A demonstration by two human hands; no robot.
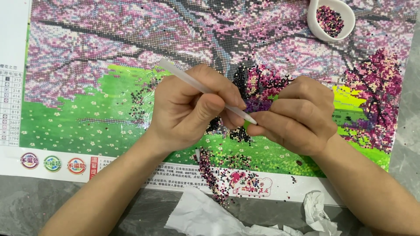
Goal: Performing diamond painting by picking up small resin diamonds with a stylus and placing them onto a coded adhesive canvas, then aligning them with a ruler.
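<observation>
a: where's the white pen [205, 89]?
b: gripped in the left hand [186, 109], slanting across it, over the bead canvas [87, 87].
a: and its tip?
b: touching the right hand [297, 116], whose fingers are curled shut.

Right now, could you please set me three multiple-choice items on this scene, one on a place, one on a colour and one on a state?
1. Where is the small white dish of beads?
A. top right, on the canvas
B. bottom left, off the canvas
C. under the left hand

2. What colour is the pen?
A. black
B. white
C. red

3. How is the pen held?
A. lying loose on the canvas
B. standing in the dish
C. gripped in the left hand, its tip at the right hand fingertips

Answers: 1 A, the dish rests on the picture canvas near its upper right corner. 2 B, its barrel is plain white. 3 C, the left fingers wrap it and its tip meets the right hand.
</observation>
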